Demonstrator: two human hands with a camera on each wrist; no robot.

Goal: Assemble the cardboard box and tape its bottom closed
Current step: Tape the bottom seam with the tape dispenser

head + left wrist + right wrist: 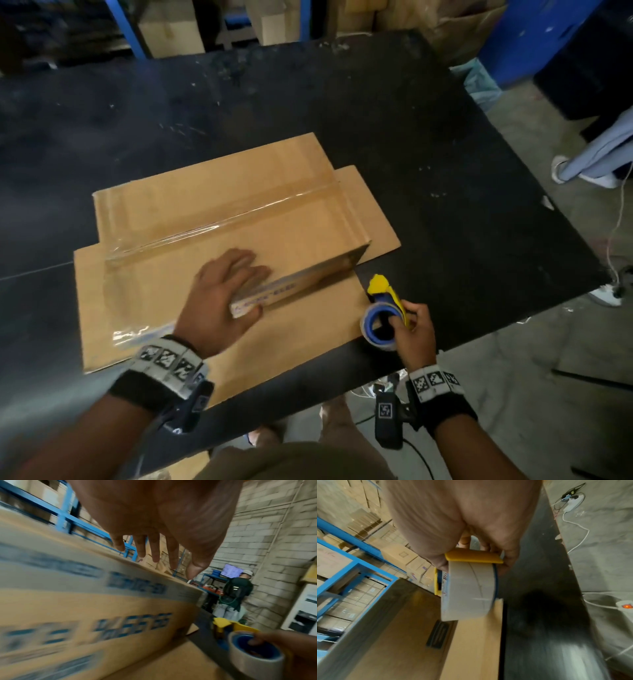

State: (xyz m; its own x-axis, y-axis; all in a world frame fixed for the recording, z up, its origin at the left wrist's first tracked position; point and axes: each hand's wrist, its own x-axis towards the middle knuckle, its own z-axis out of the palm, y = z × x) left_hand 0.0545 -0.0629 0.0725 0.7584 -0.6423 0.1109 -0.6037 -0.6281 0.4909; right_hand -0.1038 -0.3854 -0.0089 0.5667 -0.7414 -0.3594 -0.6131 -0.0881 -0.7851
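The cardboard box (212, 222) stands bottom-up on the black table (445, 154), its lower flaps splayed flat around it. Clear tape (226, 219) runs along the centre seam and down the left end. My left hand (226, 294) lies with straight fingers on the box's near top edge; in the left wrist view the left hand (154, 547) hovers over the printed side of the box (85, 608). My right hand (414, 332) grips a yellow tape dispenser (387, 301) with a blue-cored roll at the box's near right corner. The dispenser (471, 585) and box (402, 635) show in the right wrist view.
Blue shelving (65, 515) with stacked cartons stands behind the table. Another person (236, 592) stands at a desk by the brick wall. Cables and a power strip (624, 606) lie on the floor to the right. The table edge (479, 339) is close to my right hand.
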